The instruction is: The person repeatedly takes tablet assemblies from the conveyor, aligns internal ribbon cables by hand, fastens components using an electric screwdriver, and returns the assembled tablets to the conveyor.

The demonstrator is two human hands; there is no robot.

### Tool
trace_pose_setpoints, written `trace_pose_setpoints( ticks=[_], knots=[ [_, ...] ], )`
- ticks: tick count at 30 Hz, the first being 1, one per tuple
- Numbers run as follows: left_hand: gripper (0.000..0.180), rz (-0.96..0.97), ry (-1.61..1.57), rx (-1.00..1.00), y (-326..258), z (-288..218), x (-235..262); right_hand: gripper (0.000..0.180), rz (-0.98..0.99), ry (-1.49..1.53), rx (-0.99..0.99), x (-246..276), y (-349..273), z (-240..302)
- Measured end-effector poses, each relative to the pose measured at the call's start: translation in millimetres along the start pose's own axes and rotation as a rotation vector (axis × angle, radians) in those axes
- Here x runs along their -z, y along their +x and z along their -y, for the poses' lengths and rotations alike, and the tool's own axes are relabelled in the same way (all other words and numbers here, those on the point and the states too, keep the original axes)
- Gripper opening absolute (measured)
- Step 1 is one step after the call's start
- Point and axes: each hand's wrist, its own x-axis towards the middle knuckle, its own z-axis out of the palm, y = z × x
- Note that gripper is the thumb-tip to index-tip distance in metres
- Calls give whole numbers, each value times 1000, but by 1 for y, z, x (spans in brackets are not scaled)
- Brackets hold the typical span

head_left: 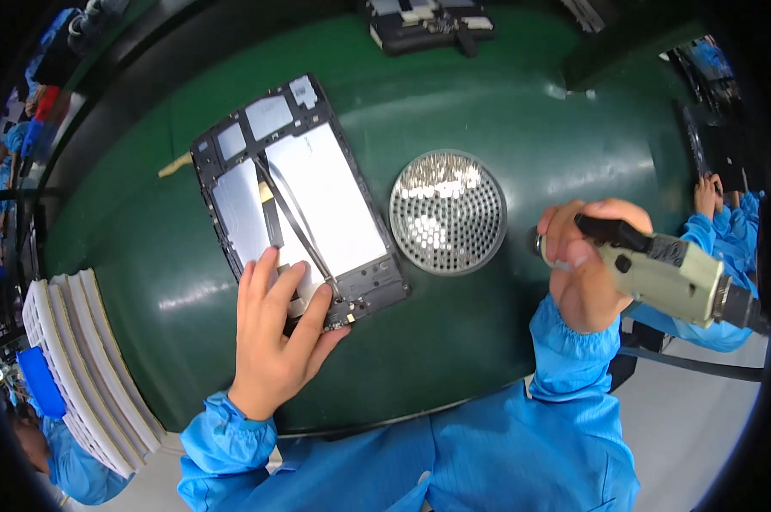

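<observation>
An opened tablet [343, 200] lies tilted on the green work surface, its silver inner plates and black frame facing up. A dark ribbon cable [287, 209] runs along its middle. My left hand [274, 350] rests on its lower end, fingers spread over the parts there; it grips nothing. To the right, my right hand [586, 273] is wrapped round a pale green electric screwdriver [697, 277] with a black lever, held sideways above the surface, apart from the tablet. Between my hands sits a round metal screw tray [449, 247] full of holes, with many screws bunched on its far half.
Another opened device [428, 34] lies at the far edge. Stacked white trays [91, 358] with a blue piece [41, 381] stand at left. A yellowish strip [174, 165] lies beside the tablet. A dark post [603, 64] rises far right. Co-workers' hands [707, 194] are at right.
</observation>
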Motion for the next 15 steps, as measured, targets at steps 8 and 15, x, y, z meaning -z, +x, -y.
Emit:
trace_pose_setpoints(
  ticks=[8,15],
  knots=[
    [40,-113,340,141,67,102,21,31,-35,11,-2,2,-2,-1],
    [47,4,345,309,145,148,47,33,14,2,7,-1,-1,0]
  ],
)
